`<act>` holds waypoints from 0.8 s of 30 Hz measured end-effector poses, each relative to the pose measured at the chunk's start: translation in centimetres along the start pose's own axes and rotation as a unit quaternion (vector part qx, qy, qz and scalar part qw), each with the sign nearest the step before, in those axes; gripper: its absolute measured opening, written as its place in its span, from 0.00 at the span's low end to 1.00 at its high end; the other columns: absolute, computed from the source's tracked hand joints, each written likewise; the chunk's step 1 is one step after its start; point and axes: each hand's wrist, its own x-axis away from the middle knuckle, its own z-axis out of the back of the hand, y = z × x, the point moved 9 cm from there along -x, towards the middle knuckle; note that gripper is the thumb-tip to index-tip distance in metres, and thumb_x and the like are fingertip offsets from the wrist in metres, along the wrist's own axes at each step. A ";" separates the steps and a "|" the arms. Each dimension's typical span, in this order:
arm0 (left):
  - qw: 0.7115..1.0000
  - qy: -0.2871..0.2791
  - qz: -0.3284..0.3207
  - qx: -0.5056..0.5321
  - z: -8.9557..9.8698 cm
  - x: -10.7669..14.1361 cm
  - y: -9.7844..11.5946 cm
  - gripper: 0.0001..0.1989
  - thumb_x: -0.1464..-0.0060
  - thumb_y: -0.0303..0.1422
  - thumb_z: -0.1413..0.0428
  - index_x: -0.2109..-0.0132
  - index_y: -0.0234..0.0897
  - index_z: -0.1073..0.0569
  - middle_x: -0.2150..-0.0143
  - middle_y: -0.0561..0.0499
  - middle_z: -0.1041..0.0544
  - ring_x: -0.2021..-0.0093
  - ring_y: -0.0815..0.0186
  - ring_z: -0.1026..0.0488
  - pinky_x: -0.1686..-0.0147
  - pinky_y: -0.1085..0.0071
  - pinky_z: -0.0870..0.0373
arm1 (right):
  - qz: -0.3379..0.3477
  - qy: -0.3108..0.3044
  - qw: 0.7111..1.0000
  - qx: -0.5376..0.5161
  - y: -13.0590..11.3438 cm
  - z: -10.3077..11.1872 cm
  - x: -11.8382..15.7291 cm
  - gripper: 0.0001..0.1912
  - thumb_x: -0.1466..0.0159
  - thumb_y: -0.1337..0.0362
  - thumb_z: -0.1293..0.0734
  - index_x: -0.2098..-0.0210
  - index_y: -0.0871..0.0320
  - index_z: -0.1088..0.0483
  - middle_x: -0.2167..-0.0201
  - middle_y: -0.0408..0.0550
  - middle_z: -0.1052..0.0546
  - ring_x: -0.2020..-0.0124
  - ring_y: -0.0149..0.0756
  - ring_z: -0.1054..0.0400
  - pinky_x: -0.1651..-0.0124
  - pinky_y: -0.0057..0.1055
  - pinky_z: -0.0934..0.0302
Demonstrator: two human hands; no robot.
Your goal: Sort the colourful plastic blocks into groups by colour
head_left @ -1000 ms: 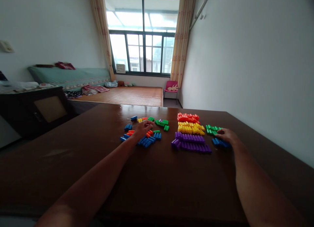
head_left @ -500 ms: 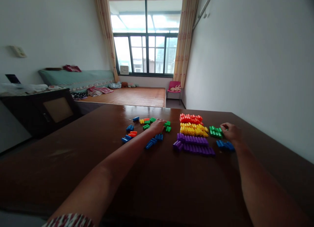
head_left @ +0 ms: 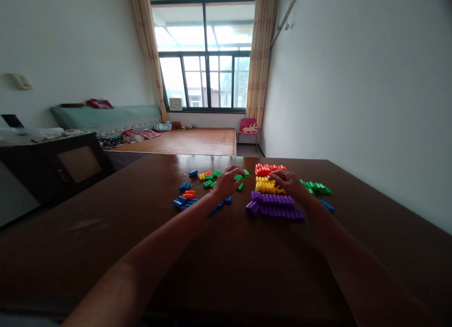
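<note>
Small tube-shaped plastic pieces lie on the dark brown table. My left hand, at the loose mixed pieces on the left, has a green tube-shaped plastic piece at its thumb and fingertips. My right hand hovers over the right end of the yellow row, fingers bent and somewhat apart, with nothing visible in them. Red pieces line up behind the yellow ones. In front are rows of purple pieces. Green pieces form a group beyond my right hand.
Blue pieces lie at the left, including a blue piece at the back, beside orange pieces. Another blue piece is at the right, partly behind my forearm. Past the table stand a bed and a pink chair; a wall borders the right.
My right hand has moved left from the green group to above the yellow row. My left hand has lifted slightly, with a green piece now showing at its fingertips. The view has shifted a little.
</note>
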 end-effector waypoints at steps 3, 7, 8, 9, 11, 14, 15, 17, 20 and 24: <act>0.996 -0.009 -0.082 -0.021 -0.3 0.8 3.4 0.11 0.40 0.30 0.49 0.53 0.43 0.25 0.50 0.50 0.26 0.48 0.64 0.31 0.49 0.70 0.32 | -0.005 -0.076 0.994 -0.076 -2.4 -4.9 0.9 0.24 0.41 0.43 0.35 0.58 0.57 0.29 0.65 0.48 0.22 0.72 0.32 0.30 0.69 0.31 0.35; 0.984 -0.030 -0.164 -0.057 -1.2 1.8 5.6 0.13 0.37 0.30 0.53 0.51 0.42 0.25 0.50 0.48 0.25 0.48 0.63 0.31 0.48 0.69 0.33 | -0.006 -0.079 0.989 -0.122 -3.3 -7.3 1.4 0.25 0.43 0.44 0.32 0.57 0.57 0.29 0.67 0.47 0.23 0.67 0.35 0.29 0.66 0.32 0.34; 0.982 -0.033 -0.174 -0.061 -1.3 2.0 5.6 0.14 0.36 0.30 0.53 0.50 0.42 0.25 0.49 0.48 0.26 0.47 0.63 0.32 0.47 0.69 0.33 | -0.008 -0.076 0.989 -0.129 -3.0 -7.1 1.2 0.25 0.44 0.44 0.31 0.57 0.57 0.29 0.66 0.47 0.22 0.66 0.35 0.29 0.65 0.33 0.33; 0.981 -0.033 -0.182 -0.063 -1.3 2.3 5.4 0.15 0.36 0.29 0.53 0.49 0.42 0.26 0.48 0.48 0.26 0.47 0.63 0.32 0.46 0.68 0.34 | -0.014 -0.069 0.989 -0.131 -2.4 -6.5 1.0 0.26 0.46 0.44 0.30 0.58 0.57 0.29 0.64 0.48 0.22 0.65 0.36 0.28 0.63 0.33 0.33; 0.980 -0.027 -0.186 -0.065 -0.9 2.9 4.5 0.15 0.37 0.29 0.52 0.49 0.43 0.26 0.45 0.49 0.28 0.45 0.63 0.32 0.44 0.66 0.34 | -0.032 -0.029 0.992 -0.117 -0.5 -3.6 0.2 0.26 0.48 0.45 0.29 0.59 0.58 0.28 0.63 0.49 0.22 0.63 0.37 0.28 0.61 0.34 0.33; 0.986 -0.011 -0.156 -0.062 0.0 3.9 1.9 0.13 0.39 0.28 0.50 0.52 0.44 0.24 0.44 0.50 0.29 0.43 0.61 0.33 0.43 0.63 0.34 | -0.066 0.090 0.992 -0.056 3.9 4.4 -0.1 0.24 0.50 0.48 0.27 0.61 0.59 0.27 0.64 0.51 0.21 0.65 0.37 0.27 0.63 0.32 0.32; 0.989 -0.004 -0.137 -0.059 0.4 4.2 0.8 0.13 0.40 0.28 0.50 0.53 0.44 0.24 0.44 0.50 0.29 0.43 0.61 0.33 0.43 0.63 0.34 | -0.076 0.137 0.987 -0.033 5.5 7.5 0.2 0.23 0.50 0.49 0.27 0.61 0.59 0.27 0.64 0.51 0.21 0.65 0.37 0.27 0.64 0.32 0.32; 0.994 0.013 -0.091 -0.053 1.3 4.7 -1.4 0.12 0.40 0.28 0.50 0.56 0.44 0.23 0.45 0.50 0.28 0.44 0.61 0.32 0.43 0.62 0.34 | -0.123 0.217 0.968 0.016 9.1 13.3 1.5 0.19 0.49 0.52 0.28 0.63 0.58 0.26 0.67 0.51 0.21 0.69 0.36 0.27 0.67 0.31 0.33; 0.998 0.031 -0.042 -0.043 2.2 4.8 -3.8 0.12 0.40 0.28 0.51 0.59 0.43 0.23 0.48 0.50 0.27 0.46 0.62 0.30 0.44 0.62 0.33 | -0.195 0.247 0.941 0.122 13.3 18.6 3.4 0.11 0.49 0.57 0.29 0.70 0.58 0.25 0.75 0.50 0.22 0.74 0.36 0.28 0.71 0.29 0.34; 0.998 0.041 -0.026 -0.030 2.6 4.5 -4.7 0.12 0.40 0.29 0.51 0.60 0.42 0.23 0.50 0.50 0.26 0.48 0.63 0.29 0.45 0.63 0.32 | -0.262 0.190 0.887 0.330 15.8 19.8 4.2 0.08 0.50 0.58 0.29 0.78 0.56 0.26 0.79 0.48 0.23 0.75 0.37 0.28 0.72 0.28 0.38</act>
